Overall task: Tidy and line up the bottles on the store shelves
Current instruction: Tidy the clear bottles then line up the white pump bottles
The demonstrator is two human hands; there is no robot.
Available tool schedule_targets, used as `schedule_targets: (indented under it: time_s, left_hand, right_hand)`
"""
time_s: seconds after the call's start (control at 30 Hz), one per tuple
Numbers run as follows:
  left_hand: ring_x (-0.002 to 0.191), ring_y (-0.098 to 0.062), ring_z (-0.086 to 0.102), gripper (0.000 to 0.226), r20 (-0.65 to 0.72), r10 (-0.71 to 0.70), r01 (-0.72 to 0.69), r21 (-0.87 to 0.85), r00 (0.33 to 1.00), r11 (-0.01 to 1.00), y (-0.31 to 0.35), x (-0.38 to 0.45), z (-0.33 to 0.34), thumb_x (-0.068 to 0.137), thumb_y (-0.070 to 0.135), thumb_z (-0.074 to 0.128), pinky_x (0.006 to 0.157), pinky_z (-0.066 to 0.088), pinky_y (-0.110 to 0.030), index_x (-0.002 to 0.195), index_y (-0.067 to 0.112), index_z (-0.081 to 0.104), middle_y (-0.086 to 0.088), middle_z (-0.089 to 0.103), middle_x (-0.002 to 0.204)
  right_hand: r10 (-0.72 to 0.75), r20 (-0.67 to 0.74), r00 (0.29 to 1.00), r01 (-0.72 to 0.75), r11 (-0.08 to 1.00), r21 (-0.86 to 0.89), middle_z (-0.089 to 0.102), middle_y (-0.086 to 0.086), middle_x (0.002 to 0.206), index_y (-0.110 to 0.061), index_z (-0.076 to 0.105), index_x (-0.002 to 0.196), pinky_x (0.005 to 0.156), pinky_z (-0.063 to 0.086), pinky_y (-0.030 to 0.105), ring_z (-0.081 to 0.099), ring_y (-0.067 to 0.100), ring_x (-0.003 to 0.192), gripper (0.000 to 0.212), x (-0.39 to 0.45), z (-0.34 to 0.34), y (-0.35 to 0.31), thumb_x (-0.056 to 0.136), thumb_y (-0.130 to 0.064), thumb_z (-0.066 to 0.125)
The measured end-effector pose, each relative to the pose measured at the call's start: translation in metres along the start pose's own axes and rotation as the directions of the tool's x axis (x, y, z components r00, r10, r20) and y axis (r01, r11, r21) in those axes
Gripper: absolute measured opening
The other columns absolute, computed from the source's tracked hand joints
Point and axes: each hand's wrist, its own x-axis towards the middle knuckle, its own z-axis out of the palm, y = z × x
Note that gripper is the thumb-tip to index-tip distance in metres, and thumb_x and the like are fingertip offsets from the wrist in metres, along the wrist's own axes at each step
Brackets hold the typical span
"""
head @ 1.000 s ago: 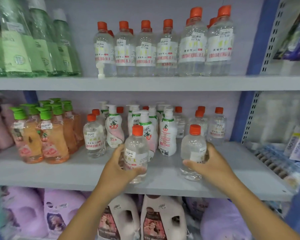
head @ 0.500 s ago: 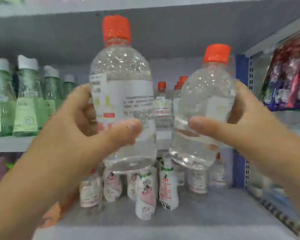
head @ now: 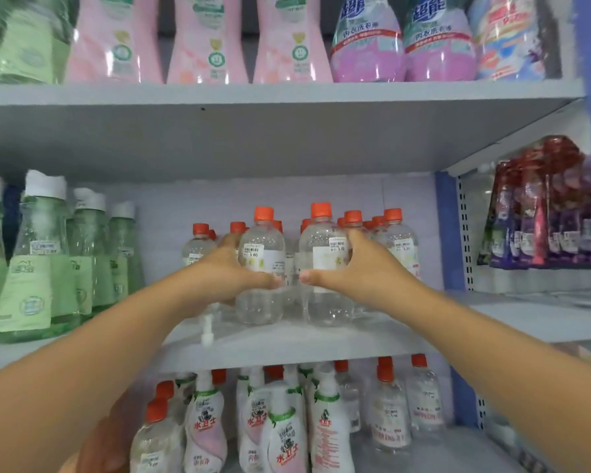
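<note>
Left hand: the left hand [head: 232, 271] is wrapped round a clear plastic bottle with an orange cap [head: 261, 264]. The thumb lies across the front and the fingers go round the back.
Right hand: the right hand [head: 347, 268] holds a second clear orange-capped bottle [head: 321, 264] the same way, with the thumb in front.
Where the two bottles are: both stand upright, side by side, near the front edge of the grey middle shelf [head: 287, 346]. They are just in front of a bunch of the same orange-capped bottles [head: 394, 244].
Writing on them: each held bottle has a small white price sticker that reads 5.00. The rest of the label is too blurry to read.
Left end of the middle shelf: tall green bottles with white caps [head: 41, 264] stand in a group. Their labels are too blurry to read.
Top shelf: pink bottles [head: 205, 39] stand in a row. To their right are two purple bottles [head: 403, 39] with big blue Chinese words on them.
Bottom shelf: white and pink pump bottles [head: 287, 435] have red Chinese letters on the front. More clear bottles with orange caps [head: 388, 414] stand beside them.
Right side: shiny red and purple packs [head: 543, 206] sit on the next shelf over.
</note>
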Motion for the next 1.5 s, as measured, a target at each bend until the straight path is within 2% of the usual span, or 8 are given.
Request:
schedule_targets:
  time_s: [0.1, 0.23, 0.33, 0.53, 0.67, 0.9, 1.1, 1.5]
  left_hand:
    - [0.1, -0.018, 0.069, 0.123, 0.018, -0.006, 0.004, 0.063, 1.0, 0.998, -0.007, 0.011, 0.001, 0.053, 0.062, 0.092, 0.086, 0.062, -0.042, 0.152, 0.039, 0.022, 0.009, 0.065, 0.115]
    - [0.079, -0.016, 0.073, 0.115, 0.025, 0.049, -0.055, 0.295, 0.998, 0.954, -0.004, 0.022, 0.005, 0.057, 0.077, 0.081, 0.069, 0.064, -0.043, 0.146, 0.031, 0.024, 0.005, 0.068, 0.099]
    - [0.071, -0.016, 0.073, 0.123, 0.095, 0.002, -0.043, 0.433, 0.996, 0.9, 0.007, 0.029, 0.001, 0.051, 0.086, 0.076, 0.061, 0.064, -0.038, 0.145, 0.025, 0.023, 0.0, 0.071, 0.092]
    - [0.086, -0.017, 0.071, 0.146, 0.135, 0.001, -0.041, 0.294, 0.991, 0.955, -0.002, 0.035, 0.005, 0.036, 0.091, 0.073, 0.07, 0.064, -0.037, 0.152, 0.03, 0.011, 0.006, 0.064, 0.107]
    - [0.092, -0.012, 0.07, 0.107, 0.104, 0.054, -0.069, 0.143, 0.993, 0.987, -0.019, 0.038, 0.004, 0.065, 0.067, 0.078, 0.08, 0.061, -0.036, 0.151, 0.037, 0.022, 0.012, 0.069, 0.108]
    - [0.095, -0.01, 0.07, 0.084, 0.058, 0.076, -0.079, 0.056, 0.995, 0.995, -0.026, 0.043, 0.006, 0.075, 0.04, 0.08, 0.089, 0.059, -0.037, 0.144, 0.042, 0.032, 0.017, 0.07, 0.106]
    - [0.094, -0.012, 0.069, 0.096, -0.023, 0.092, -0.091, 0.043, 0.995, 0.995, -0.029, 0.043, 0.013, 0.071, 0.047, 0.088, 0.085, 0.061, -0.04, 0.148, 0.037, 0.03, 0.015, 0.064, 0.107]
    - [0.097, -0.011, 0.072, 0.09, 0.015, 0.051, -0.051, 0.022, 0.999, 0.998, -0.027, 0.041, 0.015, 0.076, 0.038, 0.086, 0.083, 0.063, -0.04, 0.143, 0.043, 0.028, 0.014, 0.066, 0.114]
  right_hand:
    - [0.005, 0.023, 1.0, -0.002, 0.992, -0.13, 0.058, -0.019, 0.094, -0.034, 0.05, 0.109, 0.061, 0.044, 0.016, 0.056, -0.003, 0.08, 0.057, 0.008, 0.005, -0.004, 0.072, -0.063, 0.081]
    - [0.013, 0.002, 1.0, -0.011, 0.935, -0.355, 0.066, 0.001, 0.11, -0.02, 0.053, 0.127, 0.062, 0.05, 0.026, 0.064, 0.014, 0.085, 0.096, 0.028, 0.02, -0.006, 0.058, -0.084, 0.072]
    - [0.003, -0.013, 1.0, -0.009, 0.865, -0.501, 0.044, 0.011, 0.142, -0.01, 0.035, 0.149, 0.09, 0.053, 0.036, 0.059, 0.027, 0.119, 0.114, 0.034, 0.024, -0.012, 0.064, -0.075, 0.077]
    - [-0.127, -0.063, 0.99, 0.033, 0.638, -0.769, 0.043, 0.009, 0.134, -0.008, 0.045, 0.138, 0.093, 0.053, 0.041, 0.053, 0.029, 0.121, 0.097, 0.041, 0.031, -0.02, 0.072, -0.075, 0.071]
    - [-0.197, -0.051, 0.979, 0.058, 0.513, -0.856, 0.051, 0.009, 0.126, -0.006, 0.05, 0.13, 0.093, 0.05, 0.039, 0.051, 0.027, 0.117, 0.098, 0.049, 0.036, -0.021, 0.071, -0.084, 0.06]
    - [-0.114, -0.103, 0.988, 0.051, 0.877, -0.478, 0.064, 0.0, 0.128, -0.022, 0.055, 0.139, 0.099, 0.05, 0.037, 0.06, 0.024, 0.115, 0.053, 0.09, -0.024, -0.038, 0.096, -0.052, 0.06]
    - [-0.054, 0.201, 0.978, 0.15, 0.851, -0.503, 0.065, -0.01, 0.126, -0.028, 0.065, 0.129, 0.097, 0.046, 0.033, 0.06, 0.018, 0.117, 0.037, 0.12, -0.017, -0.027, 0.098, -0.049, 0.059]
    - [-0.205, -0.011, 0.979, 0.189, 0.918, -0.349, 0.061, -0.018, 0.095, -0.031, 0.07, 0.117, 0.074, 0.045, 0.028, 0.06, 0.012, 0.094, 0.035, 0.124, -0.007, 0.007, 0.094, -0.055, 0.061]
